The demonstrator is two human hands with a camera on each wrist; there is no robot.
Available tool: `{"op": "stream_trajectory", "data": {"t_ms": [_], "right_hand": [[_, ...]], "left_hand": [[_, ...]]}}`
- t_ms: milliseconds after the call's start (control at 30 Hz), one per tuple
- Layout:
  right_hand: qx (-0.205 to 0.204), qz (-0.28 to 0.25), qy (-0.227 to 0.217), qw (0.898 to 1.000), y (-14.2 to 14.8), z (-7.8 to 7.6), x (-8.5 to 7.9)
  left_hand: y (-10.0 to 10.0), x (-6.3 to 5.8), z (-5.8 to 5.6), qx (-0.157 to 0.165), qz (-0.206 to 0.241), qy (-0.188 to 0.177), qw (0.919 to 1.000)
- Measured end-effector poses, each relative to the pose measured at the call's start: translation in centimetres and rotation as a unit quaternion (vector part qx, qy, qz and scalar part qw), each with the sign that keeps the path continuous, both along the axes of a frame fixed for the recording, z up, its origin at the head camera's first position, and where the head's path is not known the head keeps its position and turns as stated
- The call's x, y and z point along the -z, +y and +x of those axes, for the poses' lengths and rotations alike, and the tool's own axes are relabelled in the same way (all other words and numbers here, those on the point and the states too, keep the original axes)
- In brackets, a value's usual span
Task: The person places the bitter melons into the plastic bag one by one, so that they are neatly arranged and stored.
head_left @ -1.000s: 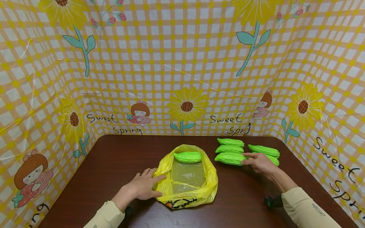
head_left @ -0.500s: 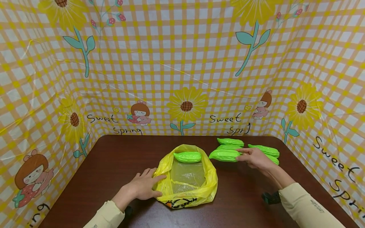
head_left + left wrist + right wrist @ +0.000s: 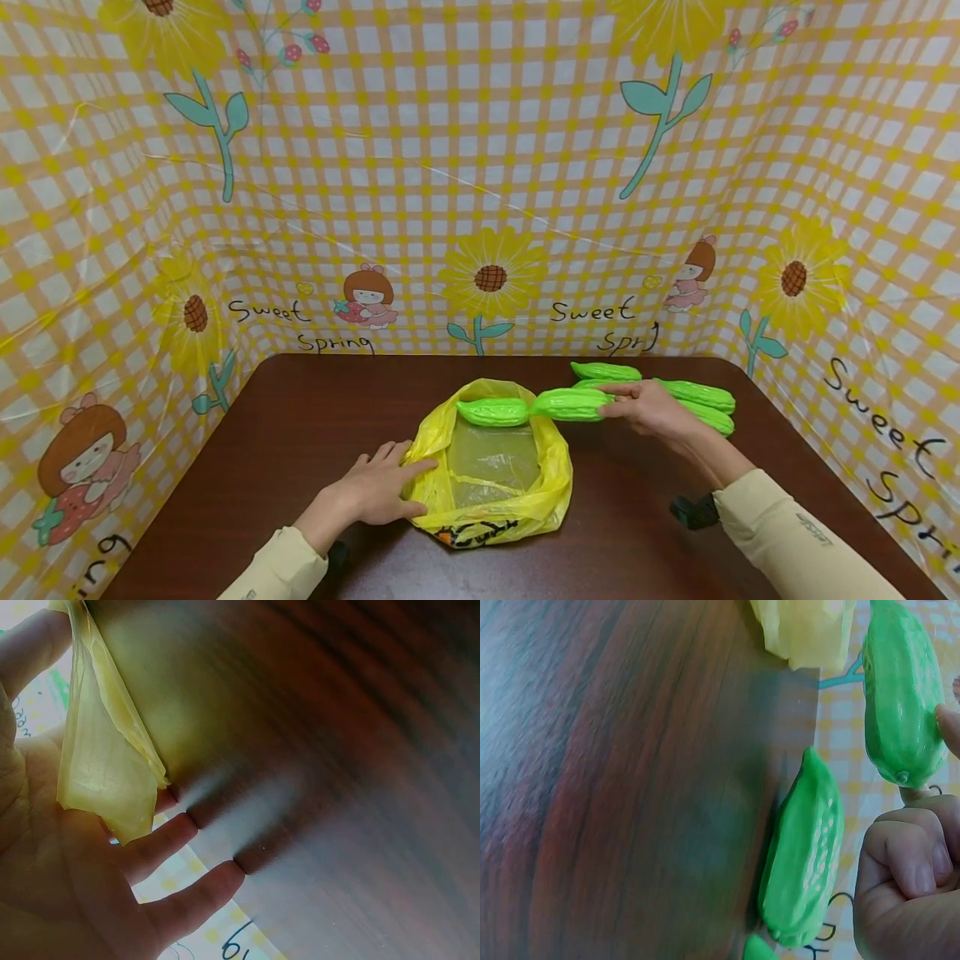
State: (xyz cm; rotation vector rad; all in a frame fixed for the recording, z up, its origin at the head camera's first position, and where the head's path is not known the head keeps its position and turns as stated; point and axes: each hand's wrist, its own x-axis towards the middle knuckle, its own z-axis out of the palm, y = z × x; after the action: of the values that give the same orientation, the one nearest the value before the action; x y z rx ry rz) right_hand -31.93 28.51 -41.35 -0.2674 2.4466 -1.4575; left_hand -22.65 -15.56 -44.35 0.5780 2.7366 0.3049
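Between the thumb and fingers of my right hand [image 3: 654, 408] the blunt end of a bright green bitter melon [image 3: 572, 405] is pinched. In the head view its pointed tip overlaps the right rim of the yellow plastic bag [image 3: 557, 467]. The right wrist view shows this bitter melon [image 3: 904, 697] raised, the other fingers folded below it. Inside the bag, at the back, lies another bitter melon [image 3: 491, 412]. My left hand [image 3: 378, 487] rests at the bag's left side with fingers spread; in the left wrist view, its fingertips [image 3: 236, 870] touch the table.
Behind my right hand are two bitter melons, the rear one [image 3: 606, 372] and one partly hidden [image 3: 588, 384]. To its right lie two more, one [image 3: 697, 395] behind the other [image 3: 712, 418]. The brown table [image 3: 315, 408] ends at a checked cloth wall [image 3: 405, 208].
My right hand has lifted the front bitter melon from its row and carried it left to the bag's right rim. My left hand and the bag have stayed put.
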Motion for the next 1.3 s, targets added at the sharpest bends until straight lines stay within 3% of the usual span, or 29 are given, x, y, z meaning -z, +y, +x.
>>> {"op": "stream_trajectory", "data": {"t_ms": [500,1100,1300], "right_hand": [[-0.035,0.006,-0.006,0.999,-3.3,-0.5,-0.3],[-0.049,0.019,-0.015,0.998,-7.4,-0.8,0.1],[-0.049,0.026,-0.012,0.998,-8.3,-0.9,0.6]], "left_hand": [[-0.4,1.2,-0.5,0.005,0.009,0.009,0.9999],[0.0,0.2,-0.1,0.003,0.001,0.000,1.0000],[-0.2,1.2,-0.6,0.002,0.002,0.010,0.9999]]}}
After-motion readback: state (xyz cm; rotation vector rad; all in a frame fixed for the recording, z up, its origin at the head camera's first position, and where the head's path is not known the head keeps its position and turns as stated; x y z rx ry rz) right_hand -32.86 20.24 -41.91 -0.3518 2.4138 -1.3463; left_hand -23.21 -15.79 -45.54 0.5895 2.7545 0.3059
